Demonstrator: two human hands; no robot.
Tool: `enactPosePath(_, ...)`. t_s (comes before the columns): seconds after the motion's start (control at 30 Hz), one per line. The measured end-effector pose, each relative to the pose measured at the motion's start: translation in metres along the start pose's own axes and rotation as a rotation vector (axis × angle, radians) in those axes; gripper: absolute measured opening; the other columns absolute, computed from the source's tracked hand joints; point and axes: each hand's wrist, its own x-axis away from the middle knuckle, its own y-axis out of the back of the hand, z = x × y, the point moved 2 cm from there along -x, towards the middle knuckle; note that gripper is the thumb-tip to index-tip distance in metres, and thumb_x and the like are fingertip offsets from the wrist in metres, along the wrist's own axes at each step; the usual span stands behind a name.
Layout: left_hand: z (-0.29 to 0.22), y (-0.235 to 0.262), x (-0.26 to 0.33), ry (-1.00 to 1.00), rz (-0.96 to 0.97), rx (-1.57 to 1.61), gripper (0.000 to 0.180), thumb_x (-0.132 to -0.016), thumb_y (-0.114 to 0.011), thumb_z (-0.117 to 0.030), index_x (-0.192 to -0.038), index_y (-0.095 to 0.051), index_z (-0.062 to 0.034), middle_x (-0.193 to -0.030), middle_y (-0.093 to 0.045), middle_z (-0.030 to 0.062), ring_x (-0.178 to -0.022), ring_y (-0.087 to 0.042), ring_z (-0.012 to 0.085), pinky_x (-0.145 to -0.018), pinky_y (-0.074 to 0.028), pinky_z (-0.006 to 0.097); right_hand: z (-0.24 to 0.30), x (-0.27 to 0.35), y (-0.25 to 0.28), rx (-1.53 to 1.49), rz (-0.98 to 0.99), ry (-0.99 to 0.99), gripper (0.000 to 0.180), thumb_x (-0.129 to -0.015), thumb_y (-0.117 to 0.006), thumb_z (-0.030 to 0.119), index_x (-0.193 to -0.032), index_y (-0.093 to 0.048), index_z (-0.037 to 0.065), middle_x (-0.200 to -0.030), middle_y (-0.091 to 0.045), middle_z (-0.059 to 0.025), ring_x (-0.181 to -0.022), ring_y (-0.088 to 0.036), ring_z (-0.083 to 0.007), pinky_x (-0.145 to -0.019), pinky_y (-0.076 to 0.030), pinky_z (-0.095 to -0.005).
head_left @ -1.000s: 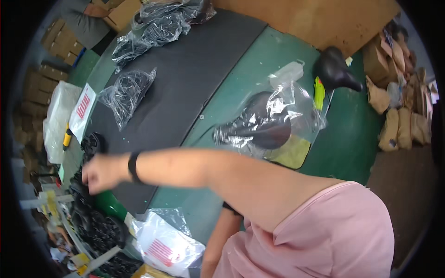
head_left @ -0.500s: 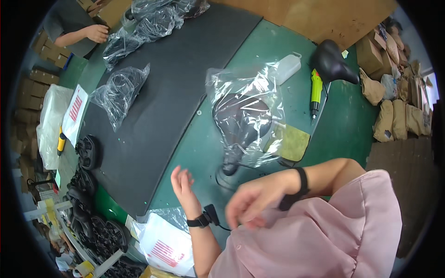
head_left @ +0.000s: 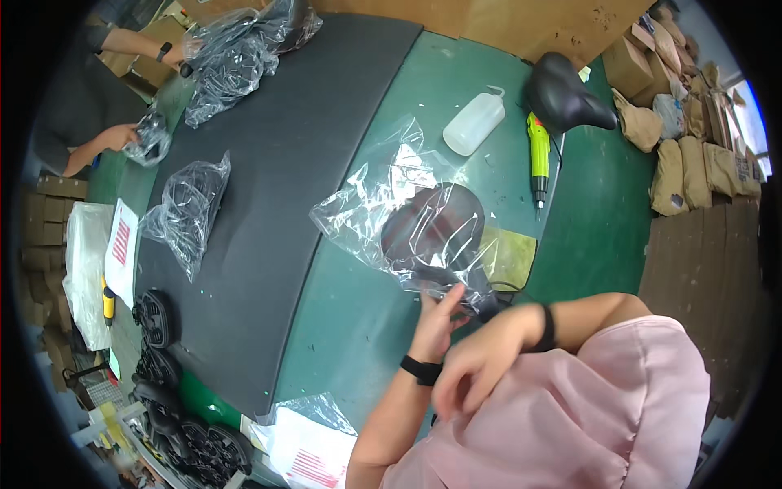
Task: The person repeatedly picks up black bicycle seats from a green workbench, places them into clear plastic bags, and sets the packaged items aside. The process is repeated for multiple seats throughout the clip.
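Observation:
A black bicycle saddle (head_left: 440,224) lies in a clear plastic bag (head_left: 358,208) on the green table, its narrow nose toward me. My left hand (head_left: 440,322) grips the bagged saddle near the nose, thumb on top; some fingers are hidden beneath. My right hand (head_left: 481,359) hangs just beside my left wrist, close to my shirt, fingers bent downward and apart. Nothing shows in it. A yellow-green cloth or pad (head_left: 513,257) lies partly under the bag's right side.
A squeeze bottle (head_left: 474,124), a lime-green power screwdriver (head_left: 539,159) and an unbagged saddle (head_left: 566,94) are beyond. Another bagged saddle (head_left: 189,208) rests on the black mat (head_left: 326,122). Black saddles (head_left: 155,318) line the left edge. A co-worker's hand (head_left: 122,137) holds plastic at far left.
My left hand has moved right and up and taken hold of the bagged saddle, which has turned. My right hand has shifted right and slightly up. The co-worker's hands now handle bagged items.

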Motion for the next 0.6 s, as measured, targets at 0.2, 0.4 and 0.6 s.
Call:
enactPosePath(0.2, 0.01, -0.013, -0.039, 0.105, 0.071, 0.112, 0.025, -0.084, -0.065, -0.018, -0.101, -0.06, -0.0004, -0.092, -0.064, 0.0064, -0.079, -0.063, 0.0157, -0.067, -0.048, 0.031, 0.023, 0.161, 0.031, -0.368, -0.779, 0.29, 0.05, -0.087, -0.062, 0.031, -0.106, -0.057, -0.015, -0.081, -0.067, -0.022, -0.056, -0.067, -0.0235, -0.047, -0.056, -0.0307)
enactPosePath(0.4, -0.032, 0.009, -0.02, -0.245, -0.122, 0.09, 0.022, -0.087, -0.061, -0.014, -0.104, -0.057, -0.0009, -0.091, -0.063, 0.0044, -0.082, -0.062, 0.0151, -0.074, -0.05, 0.032, -0.059, 0.183, 0.041, -0.372, -1.058, -0.27, 0.027, -0.089, -0.059, 0.023, -0.102, -0.063, -0.001, -0.077, -0.067, -0.0109, -0.061, -0.066, -0.0169, -0.055, -0.055, -0.0273)
enactPosePath(0.6, -0.164, 0.077, 0.011, -0.531, -0.25, -0.168, 0.022, -0.09, -0.06, -0.017, -0.107, -0.057, -0.004, -0.096, -0.062, 0.0055, -0.087, -0.06, 0.0159, -0.079, -0.05, 0.032, -0.077, 0.22, 0.122, -0.375, -1.671, 0.069, 0.024, -0.09, -0.059, 0.024, -0.102, -0.061, 0.004, -0.084, -0.066, -0.0077, -0.068, -0.064, -0.0153, -0.061, -0.054, -0.0298)
